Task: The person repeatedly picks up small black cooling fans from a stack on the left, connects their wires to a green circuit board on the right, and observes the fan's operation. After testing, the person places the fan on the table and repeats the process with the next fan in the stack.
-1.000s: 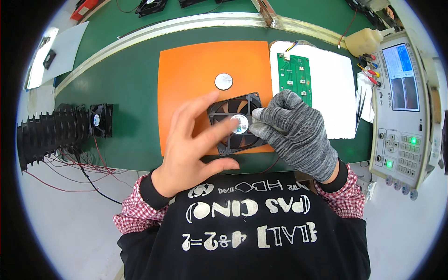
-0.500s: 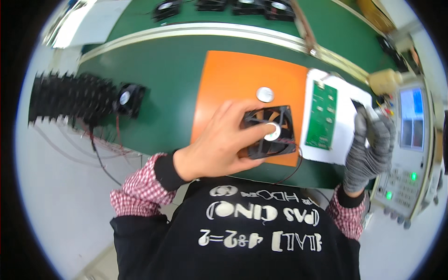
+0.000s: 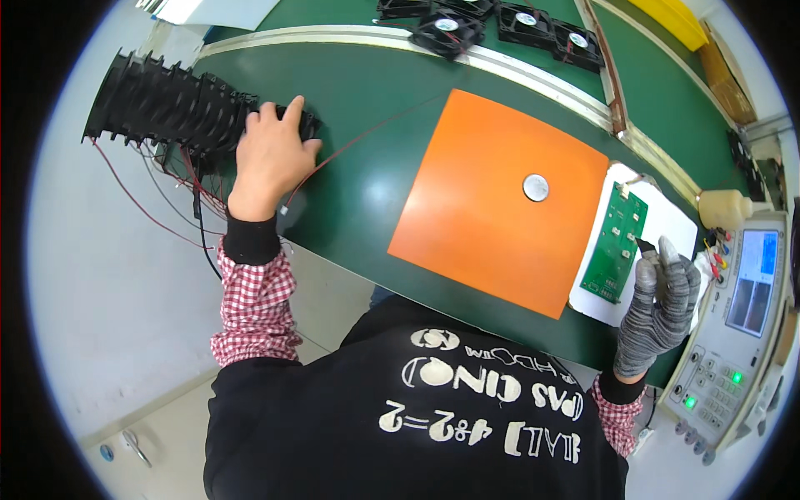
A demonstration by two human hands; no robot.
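On the left, my bare left hand (image 3: 273, 158) lies over a black cooling fan (image 3: 307, 127) at the near end of a row of stacked black fans (image 3: 171, 104). Its fingers and thumb are spread, and the palm hides most of that fan. My right hand (image 3: 658, 304), in a grey knitted glove, is curled beside a green circuit board (image 3: 615, 242) lying on a white pad (image 3: 667, 218). A small dark pointed piece shows at its thumb and fingertips, too small to name. A round silver disc (image 3: 536, 187) sits on the orange mat (image 3: 492, 183).
Several more fans (image 3: 448, 32) stand along the far side by a pale rail (image 3: 350, 35). A thin red lead (image 3: 367, 133) crosses the green table. To the right are a bench instrument (image 3: 733, 308) with a lit screen and a beige bottle (image 3: 723, 208).
My left hand has left the fan it held over the orange mat and moved to the fan row. That mat now bears only the disc. A tilted fan appears among those at the back.
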